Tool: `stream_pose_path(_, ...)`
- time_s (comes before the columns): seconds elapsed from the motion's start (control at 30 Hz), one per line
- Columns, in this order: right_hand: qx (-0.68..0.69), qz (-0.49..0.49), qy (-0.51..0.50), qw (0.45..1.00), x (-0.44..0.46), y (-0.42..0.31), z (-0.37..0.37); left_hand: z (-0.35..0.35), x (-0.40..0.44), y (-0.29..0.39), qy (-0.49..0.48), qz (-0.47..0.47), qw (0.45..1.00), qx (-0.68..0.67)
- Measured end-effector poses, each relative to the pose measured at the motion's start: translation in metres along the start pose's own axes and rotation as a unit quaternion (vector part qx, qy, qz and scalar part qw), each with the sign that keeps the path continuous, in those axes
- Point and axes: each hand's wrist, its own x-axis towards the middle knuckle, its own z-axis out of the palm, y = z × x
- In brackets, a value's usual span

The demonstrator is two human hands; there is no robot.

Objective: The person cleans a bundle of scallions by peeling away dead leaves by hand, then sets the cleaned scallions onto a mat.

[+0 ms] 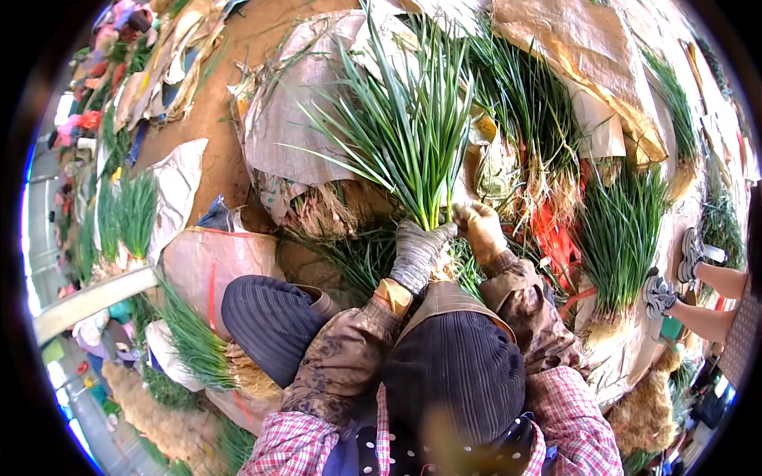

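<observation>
My left hand (419,252), in a grey knitted glove, grips a bunch of chives (425,139) around its pale stem ends. The long green leaves fan upward and away from me. Right beside it, my right hand (479,226), in a tan glove, has its fingers pinched together at the right edge of the stems. Below the left hand the bunch's roots are partly hidden. More loose chives (361,258) lie under and to the left of my hands.
Piles of chives (540,103) lie ahead, partly under a woven sack (583,47). Another bunch (623,238) stands at right, near a person's shoes (659,297). A pink sack (210,266) and a rooted bunch (198,341) are at left, by a pale bar (99,301).
</observation>
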Motion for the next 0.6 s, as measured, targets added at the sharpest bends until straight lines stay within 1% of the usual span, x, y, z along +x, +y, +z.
stream_pose_path(0.03, 0.108, -0.017, 0.003, 0.994, -0.005, -0.002, 0.009, -0.003, -0.005, 0.009, 0.005, -0.028, 0.999, 0.038)
stream_pose_path(0.07, 0.083, 0.013, -0.037, 0.996, 0.001, -0.005, 0.003, -0.002, -0.005, 0.021, 0.005, -0.149, 0.981, 0.124)
stream_pose_path(0.1, 0.042, -0.031, -0.026, 0.998, 0.001, -0.008, 0.009, -0.004, -0.004, 0.022, -0.016, -0.163, 0.978, 0.128)
stream_pose_path(0.17, -0.001, -0.015, -0.012, 1.000, -0.003, -0.020, 0.020, -0.006, -0.005, 0.024, -0.055, -0.190, 0.971, 0.135)
stream_pose_path(0.23, -0.049, -0.003, 0.008, 0.999, 0.000, -0.021, 0.020, -0.002, -0.006, 0.024, -0.038, -0.212, 0.974, 0.074)
stream_pose_path(0.27, -0.086, -0.032, 0.030, 0.995, 0.000, -0.016, 0.022, -0.004, -0.010, 0.023, -0.028, -0.162, 0.985, 0.054)
stream_pose_path(0.3, -0.186, -0.036, -0.004, 0.982, 0.025, 0.012, -0.006, -0.005, -0.015, 0.024, -0.021, -0.115, 0.993, 0.034)
stream_pose_path(0.33, -0.193, -0.033, 0.015, 0.981, 0.022, 0.016, -0.008, -0.004, -0.013, 0.026, -0.017, -0.114, 0.986, 0.120)
stream_pose_path(0.37, -0.200, -0.030, 0.032, 0.979, 0.017, 0.020, -0.007, -0.008, -0.010, 0.017, -0.033, -0.131, 0.988, 0.080)
stream_pose_path(0.4, -0.149, 0.000, 0.014, 0.989, 0.016, 0.028, -0.008, -0.010, -0.006, 0.017, -0.051, -0.152, 0.982, 0.101)
stream_pose_path(0.43, -0.132, -0.037, -0.015, 0.990, 0.017, 0.038, -0.012, -0.011, -0.005, 0.020, -0.068, -0.175, 0.975, 0.122)
stream_pose_path(0.47, -0.165, -0.073, -0.008, 0.983, 0.020, 0.046, -0.016, -0.013, -0.003, 0.024, -0.081, -0.172, 0.971, 0.143)
stream_pose_path(0.5, -0.199, -0.113, -0.003, 0.973, 0.018, 0.041, -0.013, -0.014, -0.002, 0.024, -0.083, -0.168, 0.973, 0.136)
stream_pose_path(0.53, -0.232, -0.136, -0.026, 0.963, 0.015, 0.034, -0.012, -0.014, -0.003, 0.023, -0.085, -0.164, 0.974, 0.129)
stream_pose_path(0.57, -0.295, -0.159, 0.012, 0.942, 0.008, 0.029, -0.012, -0.014, -0.005, 0.021, -0.086, -0.161, 0.976, 0.122)
stream_pose_path(0.6, -0.406, -0.192, 0.041, 0.893, 0.001, 0.022, -0.012, -0.015, -0.010, 0.017, -0.080, -0.092, 0.989, 0.085)
